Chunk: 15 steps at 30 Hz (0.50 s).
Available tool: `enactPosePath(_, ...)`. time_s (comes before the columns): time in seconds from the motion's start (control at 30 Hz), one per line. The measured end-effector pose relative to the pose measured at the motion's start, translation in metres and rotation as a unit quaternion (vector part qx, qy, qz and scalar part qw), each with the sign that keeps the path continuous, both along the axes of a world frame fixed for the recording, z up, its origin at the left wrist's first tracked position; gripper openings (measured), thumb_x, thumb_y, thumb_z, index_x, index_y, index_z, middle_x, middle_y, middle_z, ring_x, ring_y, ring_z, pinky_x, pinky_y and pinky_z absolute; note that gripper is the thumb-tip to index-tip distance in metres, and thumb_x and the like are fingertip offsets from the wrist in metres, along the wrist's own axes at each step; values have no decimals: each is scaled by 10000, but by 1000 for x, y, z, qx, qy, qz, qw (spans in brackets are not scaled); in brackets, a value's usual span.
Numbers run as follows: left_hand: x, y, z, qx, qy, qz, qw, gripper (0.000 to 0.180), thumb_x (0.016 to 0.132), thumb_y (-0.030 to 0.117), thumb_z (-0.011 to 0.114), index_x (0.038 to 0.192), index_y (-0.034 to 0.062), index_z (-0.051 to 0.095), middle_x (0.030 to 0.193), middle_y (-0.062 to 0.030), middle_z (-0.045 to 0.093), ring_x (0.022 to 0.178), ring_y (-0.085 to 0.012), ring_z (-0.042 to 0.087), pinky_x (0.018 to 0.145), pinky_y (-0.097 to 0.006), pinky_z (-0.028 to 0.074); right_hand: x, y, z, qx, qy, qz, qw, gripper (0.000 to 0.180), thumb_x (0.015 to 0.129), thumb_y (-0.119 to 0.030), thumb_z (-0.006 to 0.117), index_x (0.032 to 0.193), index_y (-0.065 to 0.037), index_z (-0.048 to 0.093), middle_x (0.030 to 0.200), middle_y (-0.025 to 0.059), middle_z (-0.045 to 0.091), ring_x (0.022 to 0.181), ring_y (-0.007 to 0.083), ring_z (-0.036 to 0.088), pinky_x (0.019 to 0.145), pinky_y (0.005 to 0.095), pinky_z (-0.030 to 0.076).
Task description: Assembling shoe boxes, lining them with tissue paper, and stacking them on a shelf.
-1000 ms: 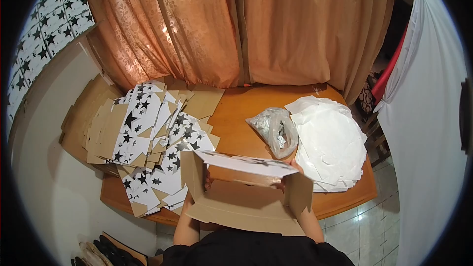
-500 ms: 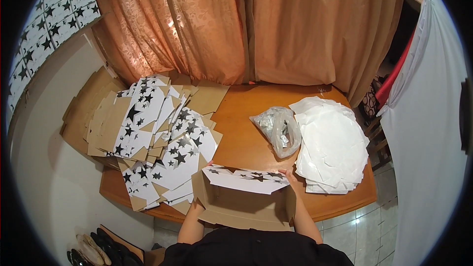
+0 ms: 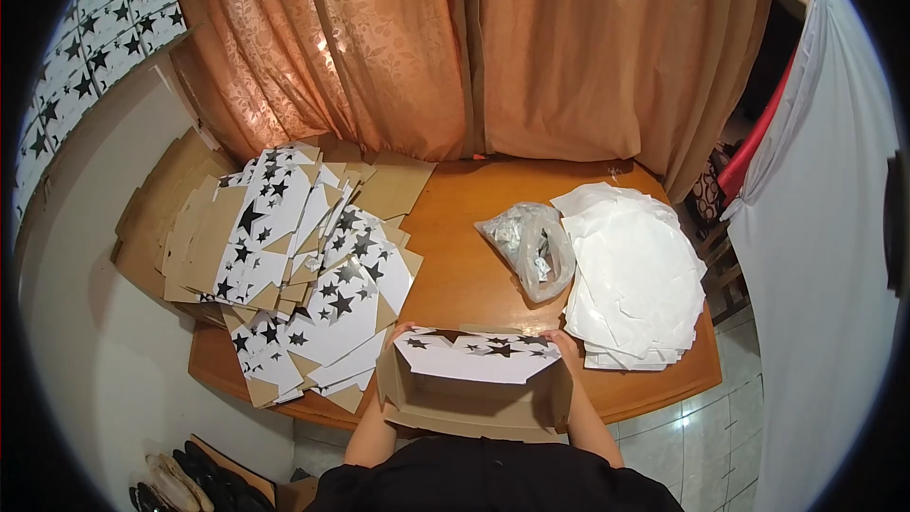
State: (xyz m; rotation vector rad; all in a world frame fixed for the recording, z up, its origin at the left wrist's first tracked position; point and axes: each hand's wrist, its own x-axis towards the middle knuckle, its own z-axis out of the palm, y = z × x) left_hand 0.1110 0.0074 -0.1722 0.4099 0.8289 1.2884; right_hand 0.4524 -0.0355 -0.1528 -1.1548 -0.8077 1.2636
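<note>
A partly folded cardboard box (image 3: 474, 400) stands at the table's near edge, close to my body. Its inside is plain brown, and a white flap (image 3: 474, 360) with black stars runs along the far side. My left hand (image 3: 403, 330) grips the box's far left corner, with only the fingertips showing above it. At the far right corner my right hand (image 3: 561, 338) holds on the same way, the thumb and fingers closed on the edge. Side panels hide much of both hands.
Flat star-printed cardboard blanks (image 3: 332, 303) lie in a loose pile on the left. A clear plastic bag (image 3: 533, 251) with small silvery contents sits right of centre, beside a stack of white sheets (image 3: 635, 275). Orange curtains (image 3: 379, 47) hang behind the wooden table (image 3: 445, 228).
My fingers have shifted slightly at the box's far corners, and the starred flap sits a little lower. The whole view has moved slightly. Both hands stay on the box.
</note>
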Motion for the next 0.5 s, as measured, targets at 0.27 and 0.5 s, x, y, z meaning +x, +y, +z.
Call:
enactPosePath(0.27, -10, 10, -17, 1, 107, -14, 994, 282, 925, 294, 462, 1008, 61, 596, 870, -56, 628, 762, -187, 619, 715, -283, 497, -6, 0, -13, -85, -124, -1, 989, 167, 819, -104, 530, 870, 14, 637, 835, 64, 643, 803, 121, 566, 752, 256, 443)
enactPosePath(0.5, -17, 8, -31, -2, 198, -30, 980, 277, 925, 289, 462, 1003, 60, 597, 868, -55, 626, 760, -181, 616, 701, -276, 492, -3, 7, -4, 18, -430, -203, 879, 198, 814, -181, 571, 848, 10, 611, 696, 67, 606, 646, 155, 552, 590, 299, 422)
